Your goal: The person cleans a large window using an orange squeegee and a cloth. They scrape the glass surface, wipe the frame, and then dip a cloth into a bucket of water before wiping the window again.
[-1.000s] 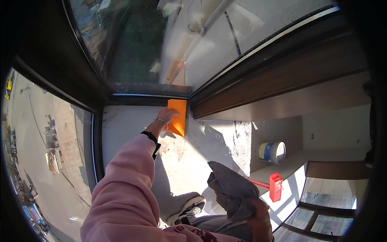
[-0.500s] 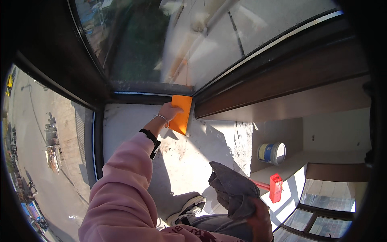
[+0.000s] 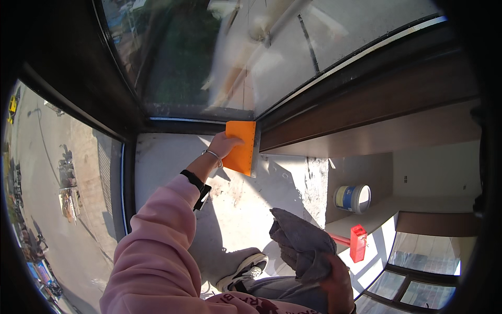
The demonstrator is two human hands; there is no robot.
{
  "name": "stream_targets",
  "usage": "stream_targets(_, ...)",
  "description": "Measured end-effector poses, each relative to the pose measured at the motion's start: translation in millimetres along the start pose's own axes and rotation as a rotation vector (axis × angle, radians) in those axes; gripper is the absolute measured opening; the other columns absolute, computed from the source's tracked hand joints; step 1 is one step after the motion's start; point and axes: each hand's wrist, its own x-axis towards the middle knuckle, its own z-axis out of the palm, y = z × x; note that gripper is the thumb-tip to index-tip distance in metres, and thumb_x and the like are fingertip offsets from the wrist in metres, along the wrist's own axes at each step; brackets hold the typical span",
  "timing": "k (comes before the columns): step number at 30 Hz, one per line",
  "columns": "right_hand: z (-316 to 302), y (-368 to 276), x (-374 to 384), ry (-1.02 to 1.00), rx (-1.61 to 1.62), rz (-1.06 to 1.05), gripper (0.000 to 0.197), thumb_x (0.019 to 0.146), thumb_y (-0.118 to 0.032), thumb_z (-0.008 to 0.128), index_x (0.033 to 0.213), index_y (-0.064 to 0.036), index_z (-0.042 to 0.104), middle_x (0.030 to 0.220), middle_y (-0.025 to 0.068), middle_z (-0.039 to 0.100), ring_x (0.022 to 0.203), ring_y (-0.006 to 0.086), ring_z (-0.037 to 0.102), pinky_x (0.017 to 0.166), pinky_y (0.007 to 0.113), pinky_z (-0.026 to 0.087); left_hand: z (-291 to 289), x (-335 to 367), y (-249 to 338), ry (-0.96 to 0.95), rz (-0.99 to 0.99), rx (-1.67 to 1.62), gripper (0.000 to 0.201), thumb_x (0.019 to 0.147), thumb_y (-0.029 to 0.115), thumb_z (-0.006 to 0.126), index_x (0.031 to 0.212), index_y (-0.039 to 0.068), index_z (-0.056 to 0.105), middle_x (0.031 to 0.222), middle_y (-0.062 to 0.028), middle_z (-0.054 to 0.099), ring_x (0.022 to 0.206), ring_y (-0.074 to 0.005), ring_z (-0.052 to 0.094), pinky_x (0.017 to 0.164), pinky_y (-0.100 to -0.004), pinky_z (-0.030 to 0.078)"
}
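Observation:
My left hand (image 3: 226, 144) reaches forward and is closed on the near-left side of a flat orange scraper (image 3: 241, 152), a broad plate with a row of small dark marks along one edge. The scraper stands in the corner where the window frame meets the brown panel, close to the panel's end; whether its edge touches the surface I cannot tell. Low on the right, my right hand (image 3: 337, 285) is shut on a bunched grey cloth (image 3: 300, 246), which hangs above my leg. Some of its fingers are hidden behind the cloth.
The pale ledge (image 3: 167, 157) below me is dusty, with my shoe (image 3: 246, 272) on it. Window glass (image 3: 178, 63) rises ahead. A white bucket (image 3: 353, 199) stands lower at the right, near a red post-like object (image 3: 358, 243). Ground far below shows through the left pane.
My left hand has shifted slightly right with the scraper, which has turned and now shows more of its face. The right hand and cloth have hardly moved.

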Motion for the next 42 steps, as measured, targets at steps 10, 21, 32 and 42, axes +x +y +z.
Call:
stream_targets(10, 0, -6, 0, -0.048, 0.081, 0.074, 0.044, 0.067, 0.0, 0.072, 0.109, -0.0019, 0.061, 0.103, 0.018, 0.065, 0.099, 0.0291, 0.063, 0.088, 0.037, 0.049, 1, -3, -6, -0.02, -0.052, 0.03, 0.024, 0.078, 0.007, 0.069, 0.101, -0.001, 0.064, 0.094, -0.0102, 0.067, 0.081, -0.022, 0.067, 0.072, -0.0341, 0.055)
stream_targets(21, 30, 49, -12, -0.002, 0.448, 0.396, 0.047, 0.065, -0.002, 0.073, 0.11, -0.004, 0.061, 0.104, 0.0187, 0.063, 0.101, 0.0324, 0.062, 0.089, 0.037, 0.048, 5, 8, -1, 0.011, -0.026, 0.027, 0.025, 0.078, 0.007, 0.069, 0.102, -0.001, 0.064, 0.093, -0.009, 0.068, 0.083, -0.0202, 0.067, 0.074, -0.035, 0.054)
stream_targets(32, 25, 43, -12, 0.065, 0.732, 0.528, 0.047, 0.065, 0.0, 0.073, 0.11, -0.0035, 0.06, 0.105, 0.0185, 0.063, 0.102, 0.0329, 0.061, 0.09, 0.037, 0.048, 18, -7, 30, -0.066, -0.003, 0.026, 0.025, 0.079, 0.008, 0.069, 0.102, -0.001, 0.064, 0.095, -0.0101, 0.067, 0.082, -0.0205, 0.067, 0.073, -0.0338, 0.054)
stream_targets(42, 30, 46, -16, -0.043, 0.69, 0.484, 0.044, 0.07, -0.002, 0.07, 0.112, -0.004, 0.059, 0.108, 0.0158, 0.063, 0.104, 0.029, 0.061, 0.09, 0.037, 0.049, 60, -36, 74, -0.16, 0.261, 0.027, 0.025, 0.077, 0.011, 0.067, 0.099, -0.002, 0.066, 0.088, -0.0076, 0.068, 0.078, -0.0166, 0.065, 0.071, -0.031, 0.051)
